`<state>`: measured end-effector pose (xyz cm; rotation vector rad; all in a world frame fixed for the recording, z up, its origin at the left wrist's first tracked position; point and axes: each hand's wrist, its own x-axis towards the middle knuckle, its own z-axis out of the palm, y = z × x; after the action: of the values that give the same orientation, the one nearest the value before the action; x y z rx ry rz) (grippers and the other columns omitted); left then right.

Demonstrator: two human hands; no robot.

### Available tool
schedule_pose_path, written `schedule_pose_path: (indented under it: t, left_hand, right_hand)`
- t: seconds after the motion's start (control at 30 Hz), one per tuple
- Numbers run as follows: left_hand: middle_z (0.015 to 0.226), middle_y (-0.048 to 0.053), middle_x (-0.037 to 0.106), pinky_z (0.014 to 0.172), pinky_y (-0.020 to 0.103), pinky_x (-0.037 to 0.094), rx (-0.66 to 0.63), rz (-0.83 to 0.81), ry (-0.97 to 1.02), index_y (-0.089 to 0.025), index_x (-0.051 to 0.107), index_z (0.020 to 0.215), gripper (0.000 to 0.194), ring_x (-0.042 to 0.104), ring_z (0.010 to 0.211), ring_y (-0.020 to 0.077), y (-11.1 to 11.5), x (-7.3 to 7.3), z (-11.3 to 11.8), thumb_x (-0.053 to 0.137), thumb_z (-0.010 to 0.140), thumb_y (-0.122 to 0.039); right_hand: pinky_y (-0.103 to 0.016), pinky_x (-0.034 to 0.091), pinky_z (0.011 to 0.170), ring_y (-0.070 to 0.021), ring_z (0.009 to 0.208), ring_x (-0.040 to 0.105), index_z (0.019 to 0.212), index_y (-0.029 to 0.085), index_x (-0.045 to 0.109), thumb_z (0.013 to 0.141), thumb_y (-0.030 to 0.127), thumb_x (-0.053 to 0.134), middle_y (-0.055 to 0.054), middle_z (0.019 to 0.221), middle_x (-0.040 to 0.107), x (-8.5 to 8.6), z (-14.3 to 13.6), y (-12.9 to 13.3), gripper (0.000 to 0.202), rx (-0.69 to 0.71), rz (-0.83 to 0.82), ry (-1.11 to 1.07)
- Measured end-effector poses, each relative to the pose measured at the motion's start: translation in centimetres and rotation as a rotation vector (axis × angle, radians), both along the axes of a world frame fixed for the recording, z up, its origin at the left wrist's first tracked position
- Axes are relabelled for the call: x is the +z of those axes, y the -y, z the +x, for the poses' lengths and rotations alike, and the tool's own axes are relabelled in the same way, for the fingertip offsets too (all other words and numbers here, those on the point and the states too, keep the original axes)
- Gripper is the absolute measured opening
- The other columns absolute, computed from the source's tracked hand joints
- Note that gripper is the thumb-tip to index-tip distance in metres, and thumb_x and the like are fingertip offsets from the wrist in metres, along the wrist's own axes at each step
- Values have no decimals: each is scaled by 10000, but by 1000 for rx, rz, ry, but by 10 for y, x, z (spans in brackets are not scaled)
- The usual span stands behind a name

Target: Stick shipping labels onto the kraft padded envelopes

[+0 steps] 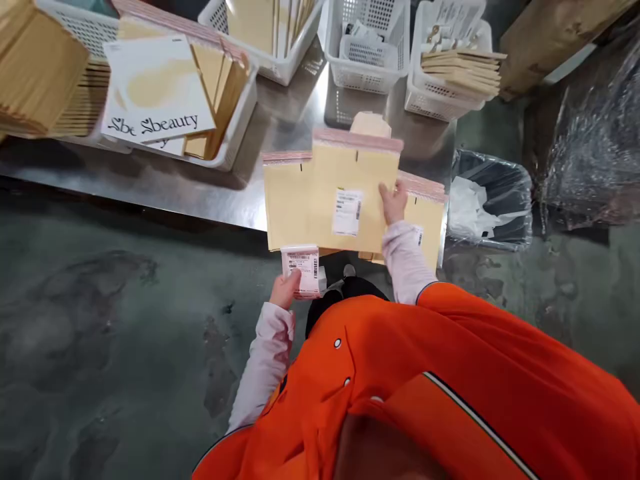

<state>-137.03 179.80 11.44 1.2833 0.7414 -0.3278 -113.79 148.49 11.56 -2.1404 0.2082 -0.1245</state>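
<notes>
Across your tabletop (225,200), three top envelopes (325,180) are pointing lengthwise away; your left hand (285,290) is pinching one label bundle (303,262), your right hand (395,202) touching envelopes, grip unclear

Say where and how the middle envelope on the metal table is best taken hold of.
Pinch the middle envelope by its right edge, probably coming from the person's right, thumb above and fingers beneath. It lies flat and looks thin, so an edge should suit; that edge is also clear of the white label. The right hand is at that edge.
</notes>
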Motion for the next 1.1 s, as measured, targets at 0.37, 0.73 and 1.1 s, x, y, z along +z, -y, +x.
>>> schedule_pose_path:
  t: [0.37,0.73,1.1]
  left_hand:
    - [762,149,778,789,396,645,-41,-31,2,-168,739,742,576,792,887,356,51,18,34,899,614,-706]
    - [769,25,717,764,280,536,179,94,211,-168,697,792,387,689,788,194,48,36,49,964,630,-396]
    - [602,-45,584,633,213,447,388,45,146,-192,510,633,434,531,587,101,59,11,49,909,756,-310]
  right_hand:
    - [-469,532,1107,-343,1369,572,1461,174,578,605,358,990,-237,1542,536,22,-73,27,967,107,6,-289]
    - [-265,515,761,-176,836,687,916,171,764,815,361,853,-27,864,744,41,-118,-104,234,636,288,-357]
    - [-249,495,684,-162,747,687,794,166,799,853,263,787,-33,780,759,42,-95,-125,114,688,145,-316]
